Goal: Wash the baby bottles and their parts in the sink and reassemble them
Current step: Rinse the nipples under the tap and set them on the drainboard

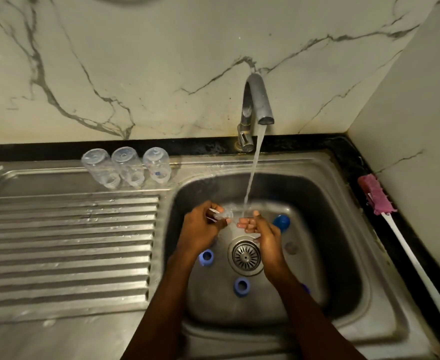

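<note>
Left hand (200,229) pinching clear part (222,215), right hand (263,229) open-fingered under water (252,178), blue rings (206,258) in sink (338,229)

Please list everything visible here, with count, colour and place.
bottles: three, clear, upside down at the draining board's back
rings: two, blue, on the sink floor
cap: one, blue, sink floor, right of the right hand
small part: one, clear, in the left hand
tap: one, grey, behind the sink, running
brush: one, pink head, white handle, counter right of sink
drain: one, metal, sink middle
left hand: grips the small part
right hand: fingers straight under the water
</note>
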